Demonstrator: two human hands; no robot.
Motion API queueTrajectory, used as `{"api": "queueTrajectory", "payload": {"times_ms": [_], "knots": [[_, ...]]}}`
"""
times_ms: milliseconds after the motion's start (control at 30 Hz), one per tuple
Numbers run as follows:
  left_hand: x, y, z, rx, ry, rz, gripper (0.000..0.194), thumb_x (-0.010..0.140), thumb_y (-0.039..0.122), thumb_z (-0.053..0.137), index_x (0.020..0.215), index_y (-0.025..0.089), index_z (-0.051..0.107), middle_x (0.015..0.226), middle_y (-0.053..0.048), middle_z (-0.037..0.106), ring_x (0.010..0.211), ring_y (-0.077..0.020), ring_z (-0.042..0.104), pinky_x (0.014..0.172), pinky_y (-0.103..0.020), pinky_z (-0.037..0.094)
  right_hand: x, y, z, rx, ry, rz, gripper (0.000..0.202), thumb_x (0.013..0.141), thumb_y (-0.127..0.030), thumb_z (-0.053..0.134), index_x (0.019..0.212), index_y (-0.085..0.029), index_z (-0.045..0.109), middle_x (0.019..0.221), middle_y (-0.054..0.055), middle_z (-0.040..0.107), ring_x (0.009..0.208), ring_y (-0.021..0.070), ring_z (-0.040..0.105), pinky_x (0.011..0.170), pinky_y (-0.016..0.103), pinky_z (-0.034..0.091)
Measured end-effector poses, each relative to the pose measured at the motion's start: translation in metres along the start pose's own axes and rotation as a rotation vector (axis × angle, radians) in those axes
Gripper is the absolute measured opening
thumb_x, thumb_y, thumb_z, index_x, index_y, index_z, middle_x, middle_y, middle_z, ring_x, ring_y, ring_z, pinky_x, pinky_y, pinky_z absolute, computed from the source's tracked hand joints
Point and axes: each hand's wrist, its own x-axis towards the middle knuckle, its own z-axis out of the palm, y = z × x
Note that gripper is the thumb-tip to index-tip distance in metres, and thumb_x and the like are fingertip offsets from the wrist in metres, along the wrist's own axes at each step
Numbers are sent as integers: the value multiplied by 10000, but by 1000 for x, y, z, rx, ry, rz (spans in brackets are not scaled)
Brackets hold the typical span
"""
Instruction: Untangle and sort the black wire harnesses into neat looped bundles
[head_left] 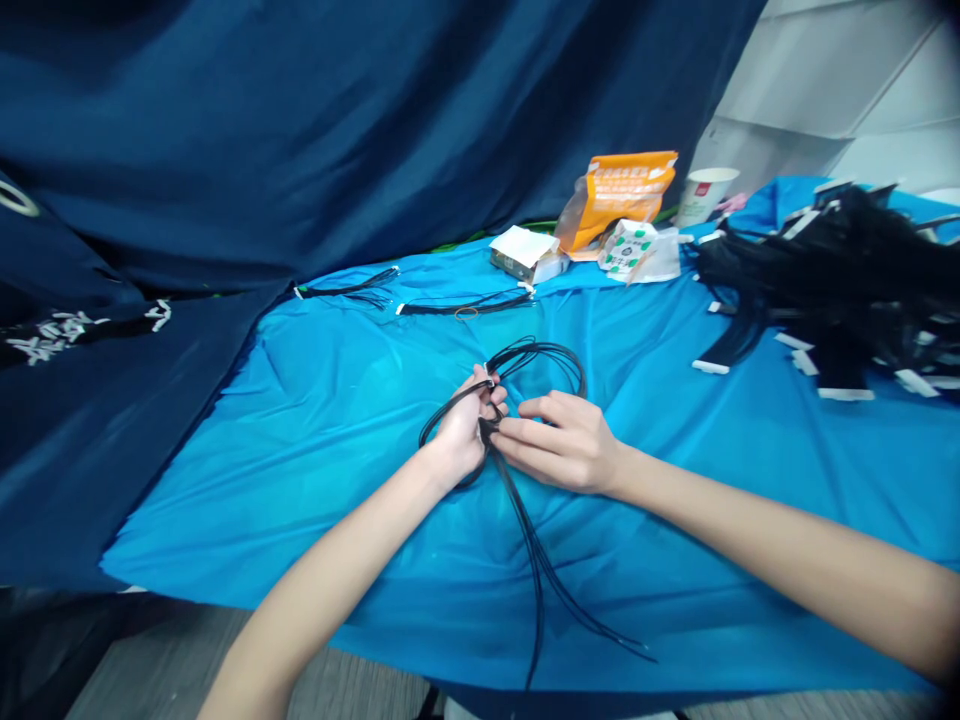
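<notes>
A bundle of thin black cables (534, 550) is held between my two hands over the blue cloth. Part of it loops up behind the hands, and loose ends trail down toward the cloth's front edge. My left hand (466, 425) is closed around the bundle, with small white connector pieces showing near its fingertips. Just to the right, my right hand (562, 440) pinches the cables beside the left palm, its fingers bent together. The exact pinch point is partly hidden by the fingers.
On the blue cloth (337, 400), two short cable bundles (349, 291) lie at the back. Behind are a small box (525, 255), an orange bag (626, 195), a white packet (641, 252) and a paper cup (705, 197). A large black cable pile (847, 280) with white connectors covers the right.
</notes>
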Motion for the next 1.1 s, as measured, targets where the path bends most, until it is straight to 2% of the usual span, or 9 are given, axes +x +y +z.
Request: {"api": "queueTrajectory", "payload": {"times_ms": [200, 433, 533, 667, 733, 800, 900, 1000, 1100], "knots": [[-1, 1, 1, -13, 10, 16, 274, 892, 374, 408, 733, 153, 444, 490, 52, 404, 353, -38, 338, 385, -145, 292, -1, -4, 2, 206, -50, 207, 105, 779, -144, 598, 868, -169, 648, 836, 36, 689, 783, 155, 584, 642, 286, 470], [-2, 4, 0, 154, 102, 246, 372, 794, 523, 508, 749, 157, 467, 511, 51, 429, 382, -35, 361, 377, -137, 252, 13, 5, -9, 931, 98, 963, 85, 810, -218, 580, 770, -167, 634, 805, 59, 680, 823, 186, 642, 760, 337, 510], [-5, 3, 1, 236, 135, 315, 380, 788, 532, 509, 742, 157, 474, 524, 44, 443, 390, -33, 357, 376, -138, 239, 9, 26, -17, 1133, 268, 1245, 120, 829, -280, 559, 794, -178, 613, 739, 32, 653, 754, 171, 648, 699, 319, 530], [-6, 1, 3, 299, 150, 354, 374, 797, 519, 504, 732, 151, 489, 527, 40, 443, 394, -33, 346, 373, -144, 235, 2, 57, -30, 1137, 417, 1355, 133, 821, -327, 570, 803, -209, 628, 620, -13, 539, 585, 106, 558, 460, 201, 439], [-6, -1, 3, 316, 155, 362, 364, 807, 505, 500, 730, 149, 493, 526, 39, 440, 396, -34, 346, 371, -144, 231, 2, 61, -34, 990, 453, 1349, 126, 812, -317, 586, 872, -222, 643, 663, -15, 540, 486, 76, 471, 363, 189, 321], [-5, -2, 3, 327, 153, 371, 349, 815, 487, 499, 728, 149, 492, 533, 37, 446, 399, -33, 343, 369, -143, 228, 4, 55, -33, 739, 441, 1243, 130, 809, -303, 596, 884, -217, 658, 689, -5, 564, 452, 70, 425, 364, 208, 297], [-6, -3, 4, 332, 124, 383, 336, 819, 478, 499, 726, 155, 480, 539, 39, 451, 393, -31, 330, 367, -143, 232, 6, 35, -26, 349, 221, 904, 78, 802, -246, 614, 778, -200, 671, 694, 30, 624, 548, 116, 520, 482, 256, 410], [-7, -5, 5, 317, 85, 401, 347, 797, 497, 521, 717, 164, 467, 540, 44, 452, 384, -31, 320, 364, -146, 232, 3, 19, -17, 147, 14, 559, 105, 835, -178, 559, 803, -184, 659, 741, 45, 660, 632, 131, 587, 572, 253, 458], [-8, -6, 6, 313, 60, 415, 348, 796, 492, 526, 700, 167, 450, 539, 46, 450, 379, -28, 310, 365, -149, 231, -2, 15, -11, 42, -80, 450, 122, 846, -173, 539, 794, -160, 648, 738, 50, 658, 650, 135, 602, 592, 241, 461]]}}
